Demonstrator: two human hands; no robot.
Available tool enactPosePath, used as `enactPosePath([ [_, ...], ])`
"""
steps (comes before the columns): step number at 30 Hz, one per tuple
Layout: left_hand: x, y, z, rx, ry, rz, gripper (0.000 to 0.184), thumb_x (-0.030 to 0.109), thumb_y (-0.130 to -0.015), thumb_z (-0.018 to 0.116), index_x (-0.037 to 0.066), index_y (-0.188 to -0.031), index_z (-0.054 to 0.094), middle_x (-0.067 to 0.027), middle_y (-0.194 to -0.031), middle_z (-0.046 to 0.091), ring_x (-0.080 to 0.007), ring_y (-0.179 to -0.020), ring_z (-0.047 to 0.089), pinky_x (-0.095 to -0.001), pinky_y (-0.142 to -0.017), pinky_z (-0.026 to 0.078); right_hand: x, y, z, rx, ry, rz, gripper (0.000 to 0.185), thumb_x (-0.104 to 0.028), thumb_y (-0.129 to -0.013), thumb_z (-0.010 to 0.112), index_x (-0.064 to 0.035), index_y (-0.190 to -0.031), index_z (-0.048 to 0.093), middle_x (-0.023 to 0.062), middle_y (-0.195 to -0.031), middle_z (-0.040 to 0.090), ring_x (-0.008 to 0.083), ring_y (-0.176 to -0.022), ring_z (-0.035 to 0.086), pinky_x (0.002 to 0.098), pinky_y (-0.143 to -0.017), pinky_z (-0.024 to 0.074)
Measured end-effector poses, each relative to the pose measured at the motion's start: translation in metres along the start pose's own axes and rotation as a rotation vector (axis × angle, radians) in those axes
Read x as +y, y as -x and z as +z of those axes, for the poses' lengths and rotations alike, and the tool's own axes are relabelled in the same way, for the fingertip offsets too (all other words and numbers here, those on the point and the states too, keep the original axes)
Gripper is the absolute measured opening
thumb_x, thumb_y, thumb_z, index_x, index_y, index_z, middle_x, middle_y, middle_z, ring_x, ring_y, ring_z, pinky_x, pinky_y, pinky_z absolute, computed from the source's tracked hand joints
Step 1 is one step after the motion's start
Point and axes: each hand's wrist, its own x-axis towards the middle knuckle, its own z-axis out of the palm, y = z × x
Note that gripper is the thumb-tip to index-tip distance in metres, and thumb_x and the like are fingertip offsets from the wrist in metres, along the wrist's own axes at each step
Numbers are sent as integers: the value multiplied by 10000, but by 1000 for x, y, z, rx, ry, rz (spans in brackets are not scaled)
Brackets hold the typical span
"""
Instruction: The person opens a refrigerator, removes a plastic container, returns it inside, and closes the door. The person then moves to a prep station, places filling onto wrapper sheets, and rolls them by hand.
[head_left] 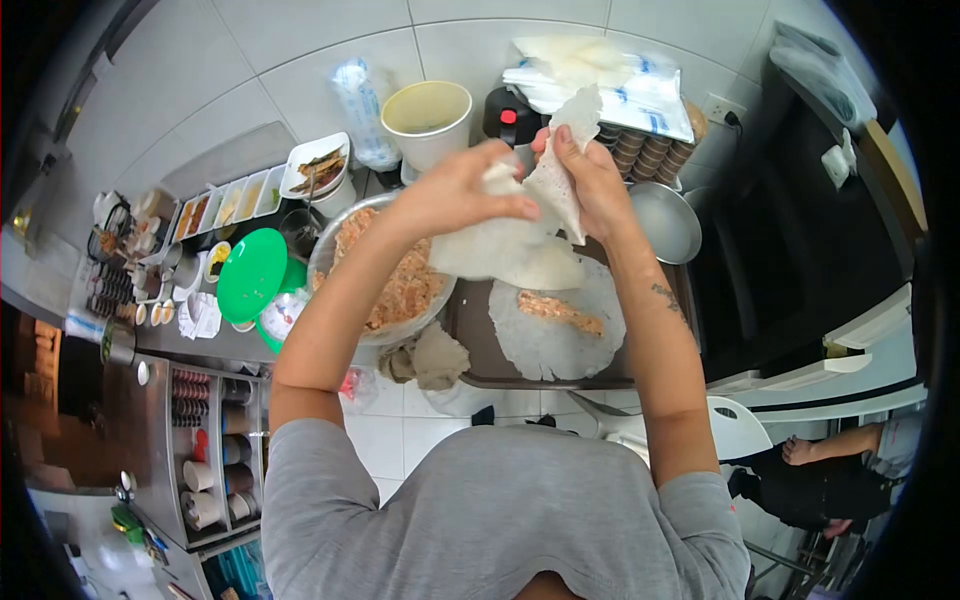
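Between finger and thumb of my right hand [590,185] is a thin whitish wrapper sheet [555,192], held up above the tray. My left hand [470,190] is beside it, fingers closed on a second pale sheet [480,250] that hangs over the tray's back left. Below them, on the dark tray [470,350], lies a round translucent wrapper [540,350] with a strip of orange-pink filling [560,312] across it. A large metal bowl of the same filling [405,290] stands to the left, partly behind my left forearm.
A green lid [252,277], condiment trays [230,205], a white bucket [427,122] and a crumpled cloth [440,358] are at the left. Plastic packs [645,95] and a metal pot [665,225] stand at the back right. Another person's arm [835,445] shows at lower right.
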Motion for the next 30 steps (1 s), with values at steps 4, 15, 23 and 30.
enactPosePath([
  [4,-14,-8,12,-119,-40,-80,329,243,-850,629,26,-1098,624,-158,-872,680,-262,-809,648,-353,-744,484,-11,2,-6,-137,252,-61,356,-405,-920,587,-54,-982,605,7,-826,584,87,-738,554,247,-664,463],
  [15,-21,0,19,-33,-66,91,209,218,-910,595,38,-1015,608,-65,-806,610,-129,-777,563,-298,-699,456,7,17,-15,-238,789,-57,129,-86,-890,559,-10,-979,613,18,-835,604,95,-753,510,270,-684,429],
  [23,-32,42,-14,383,173,-78,226,241,-926,593,33,-1009,621,-13,-828,626,-92,-785,576,-266,-679,480,16,32,-74,520,568,-170,293,-291,-967,528,-25,-1019,638,29,-887,625,105,-795,539,249,-716,442],
  [30,-64,-1,27,7,-342,42,535,439,-782,710,11,-1082,595,-167,-949,607,-261,-906,597,-379,-801,478,26,56,-82,532,227,-71,350,-312,-939,565,10,-1057,633,30,-923,618,94,-835,550,241,-751,432],
])
